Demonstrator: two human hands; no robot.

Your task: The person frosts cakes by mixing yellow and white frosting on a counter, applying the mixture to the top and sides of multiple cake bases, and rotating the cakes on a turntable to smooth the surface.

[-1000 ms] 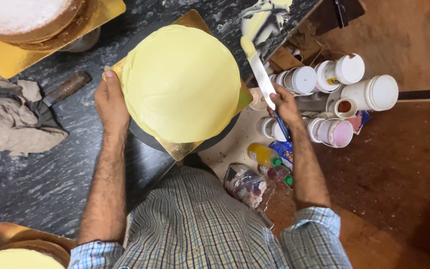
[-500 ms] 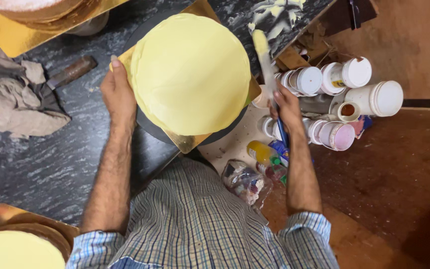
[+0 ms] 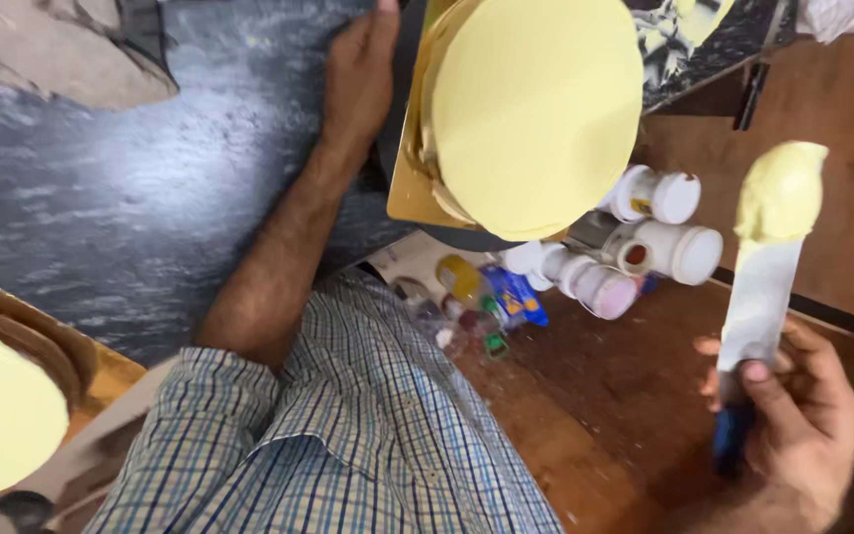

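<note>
A: What is around the person?
B: A dark marbled desk [image 3: 150, 218], seen from above, with a brown floor beside it.
A: And the hands?
B: The left hand [image 3: 358, 74] lies flat beside the yellow iced cake [image 3: 536, 109], probably steadying its stand. The right hand [image 3: 793, 415] grips a palette knife [image 3: 768, 267], held off to the side, its tip loaded with icing.

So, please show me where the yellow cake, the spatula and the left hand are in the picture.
yellow cake [image 3: 536, 114], head view, middle of its smooth iced top.
spatula [image 3: 765, 287], head view, bare middle of the blade, below the yellow icing.
left hand [image 3: 360, 74], head view, back of the hand.
</note>
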